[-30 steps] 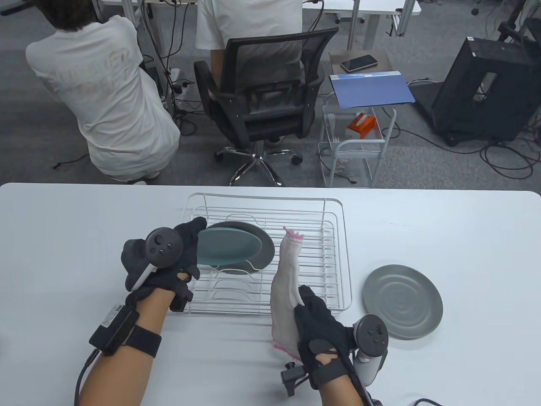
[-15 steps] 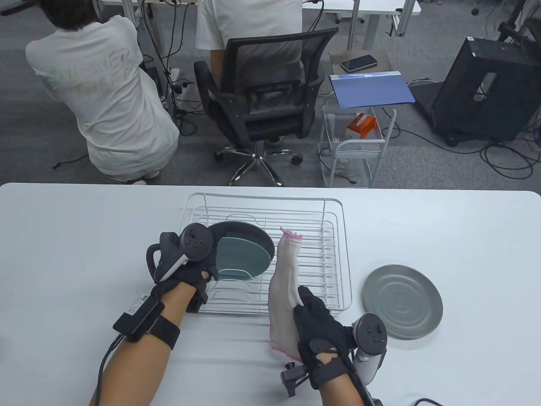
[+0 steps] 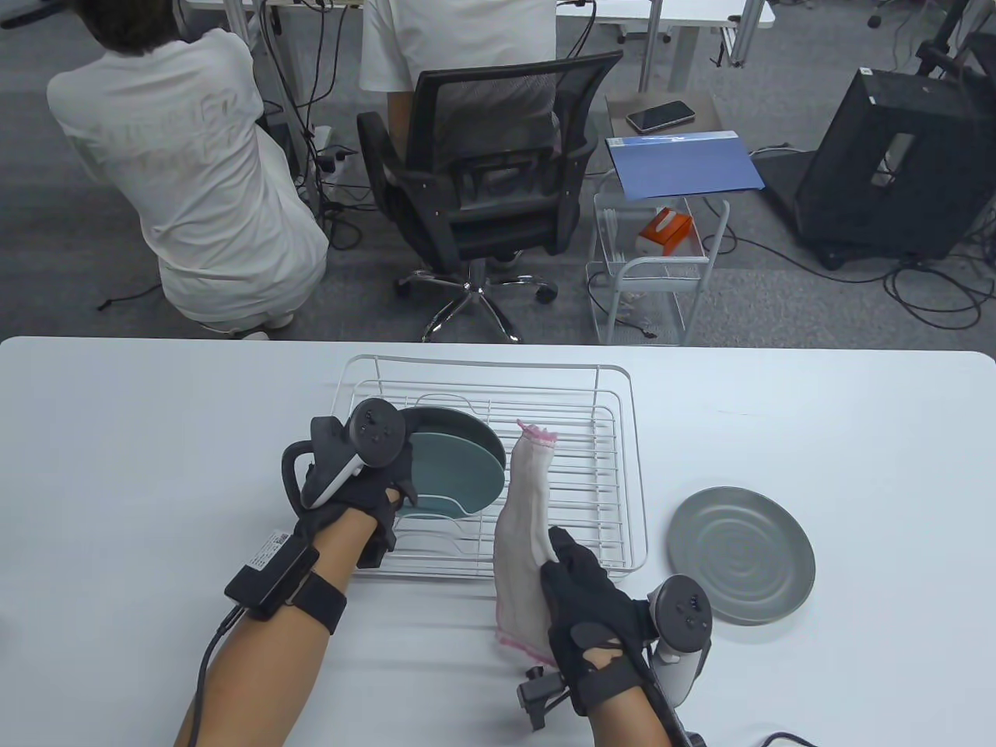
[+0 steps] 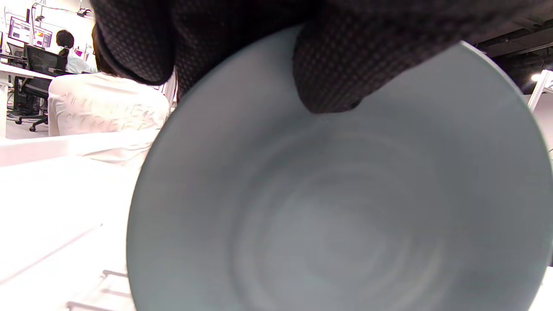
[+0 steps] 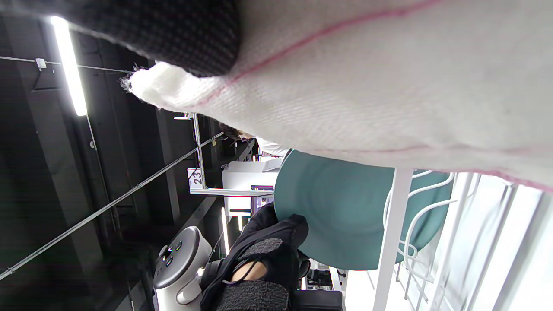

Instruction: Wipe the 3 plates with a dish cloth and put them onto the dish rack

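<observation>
The left hand (image 3: 366, 490) pinches the teal plate (image 3: 455, 475) by its rim, standing it on edge in the rack (image 3: 622, 436) against a dark plate (image 3: 475, 424). It looks stiff, smooth and likely slippery, so the rim is the sensible hold. The right hand (image 3: 583, 599) grips the soft cloth (image 3: 525, 513). The grey plate (image 3: 739, 552) waits on the table. Only the left wrist view shows the thumb (image 4: 341, 73) on the plate's face.
</observation>
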A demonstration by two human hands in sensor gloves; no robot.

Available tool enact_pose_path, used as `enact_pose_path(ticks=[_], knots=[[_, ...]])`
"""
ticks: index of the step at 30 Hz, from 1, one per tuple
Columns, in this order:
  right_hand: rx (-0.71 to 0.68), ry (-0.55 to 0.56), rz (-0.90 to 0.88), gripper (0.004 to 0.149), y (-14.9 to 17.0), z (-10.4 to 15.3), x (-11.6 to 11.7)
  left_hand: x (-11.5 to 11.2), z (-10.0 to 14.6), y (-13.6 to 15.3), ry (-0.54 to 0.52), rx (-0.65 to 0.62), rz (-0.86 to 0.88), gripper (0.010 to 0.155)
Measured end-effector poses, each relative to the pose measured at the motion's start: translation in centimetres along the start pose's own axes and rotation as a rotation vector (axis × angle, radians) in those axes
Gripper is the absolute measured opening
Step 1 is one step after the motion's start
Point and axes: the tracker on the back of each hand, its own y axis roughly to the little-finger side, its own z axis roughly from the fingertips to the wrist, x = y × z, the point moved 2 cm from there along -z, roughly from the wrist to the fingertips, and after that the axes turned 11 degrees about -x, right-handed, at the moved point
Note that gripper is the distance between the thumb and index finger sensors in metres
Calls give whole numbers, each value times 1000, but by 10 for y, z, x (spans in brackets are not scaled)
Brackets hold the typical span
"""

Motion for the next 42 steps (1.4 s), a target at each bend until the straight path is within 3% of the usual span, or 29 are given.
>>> enact_pose_path(ticks=[13, 20, 24, 30, 34, 38, 42], knots=[[-9, -5, -14, 43, 1, -1, 0, 27, 29, 16, -55, -30, 93, 55], [-23, -18, -27, 43, 0, 0, 4, 38, 74, 32, -82, -62, 297, 55], [-40, -38, -26, 44, -1, 2, 10, 27, 109, 40, -65, -69, 468, 56], [-61, -68, -9, 44, -2, 3, 17, -1, 154, 46, -89, -51, 573, 56], [-126, -93, 106, 44, -5, 4, 24, -28, 168, 40, -88, -60, 716, 56], [-193, -152, 236, 44, -9, 6, 36, -45, 172, 27, -48, -84, 746, 57], [-232, -190, 435, 44, -10, 17, 59, -63, 176, 10, 55, -147, 866, 61]])
